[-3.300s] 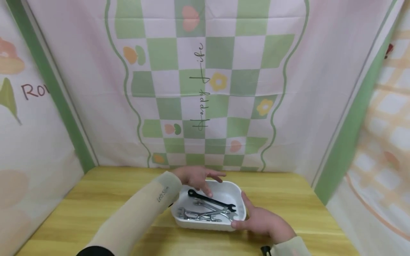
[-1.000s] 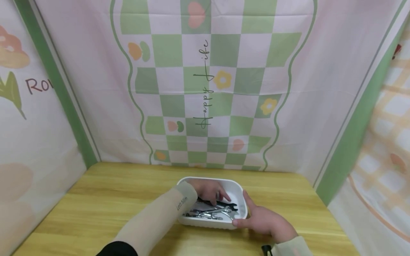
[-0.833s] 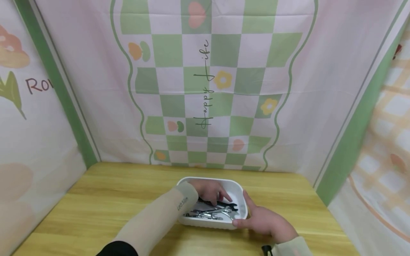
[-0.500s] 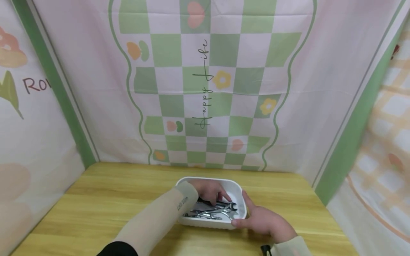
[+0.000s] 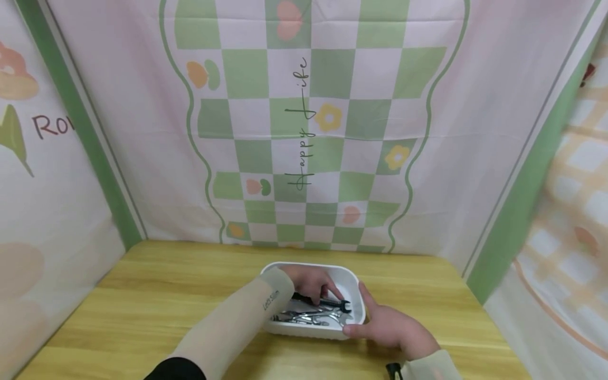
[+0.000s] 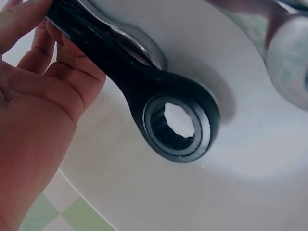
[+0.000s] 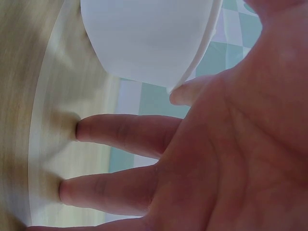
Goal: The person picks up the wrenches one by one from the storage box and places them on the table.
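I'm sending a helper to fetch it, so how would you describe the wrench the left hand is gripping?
On the wooden table sits a white tray holding several wrenches. The left hand reaches into it and grips the black wrench, which has a ring end in the wrist view. It is the only black one; the silver wrenches beside it are shiny metal.

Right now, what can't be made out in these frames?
- Silver wrenches, head view: too small and overlapped to count.
- Black wrench shank, left wrist view: cut off by the frame edge and covered by the left hand.
- White tray contents, right wrist view: hidden by its own wall; right hand fills the frame.
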Motion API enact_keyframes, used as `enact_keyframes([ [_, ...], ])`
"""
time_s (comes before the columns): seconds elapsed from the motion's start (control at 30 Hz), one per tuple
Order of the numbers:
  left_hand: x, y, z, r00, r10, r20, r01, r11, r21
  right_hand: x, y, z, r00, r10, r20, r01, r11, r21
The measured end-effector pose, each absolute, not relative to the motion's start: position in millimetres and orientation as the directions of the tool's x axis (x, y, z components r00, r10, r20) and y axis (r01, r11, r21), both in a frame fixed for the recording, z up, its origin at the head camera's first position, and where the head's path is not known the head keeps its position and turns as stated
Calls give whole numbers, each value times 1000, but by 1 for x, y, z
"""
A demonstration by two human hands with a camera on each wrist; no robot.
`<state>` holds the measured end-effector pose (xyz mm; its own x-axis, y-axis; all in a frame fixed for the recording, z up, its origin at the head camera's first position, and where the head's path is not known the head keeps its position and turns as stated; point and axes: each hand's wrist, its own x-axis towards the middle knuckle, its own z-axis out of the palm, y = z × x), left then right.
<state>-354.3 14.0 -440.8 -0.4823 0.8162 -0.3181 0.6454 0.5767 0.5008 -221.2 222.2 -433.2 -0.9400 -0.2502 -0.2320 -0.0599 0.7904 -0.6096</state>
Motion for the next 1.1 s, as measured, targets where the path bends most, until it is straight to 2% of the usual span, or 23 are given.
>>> enact_keyframes([
  [0.2, -357, 13, -440, -471, 819, -326, 628, 571, 529, -219, 220, -430, -940, -247, -235, -54, 789, -612],
  [0.33, -359, 12, -437, -451, 832, -321, 662, 554, 505, -218, 220, -429, -940, -239, -243, -48, 799, -600],
  [0.5, -361, 8, -431, -437, 855, -279, 697, 518, 496, -219, 221, -429, -941, -234, -246, -45, 804, -592],
  [0.67, -365, 5, -425, -430, 876, -220, 685, 475, 552, -220, 221, -430, -940, -232, -250, -44, 810, -584],
  [0.9, -366, 2, -419, -462, 864, -199, 544, 453, 706, -219, 221, -429, -941, -230, -247, -50, 819, -572],
  [1.1, -366, -1, -414, -493, 856, -158, 472, 416, 777, -218, 221, -429, -942, -239, -237, -63, 816, -574],
])
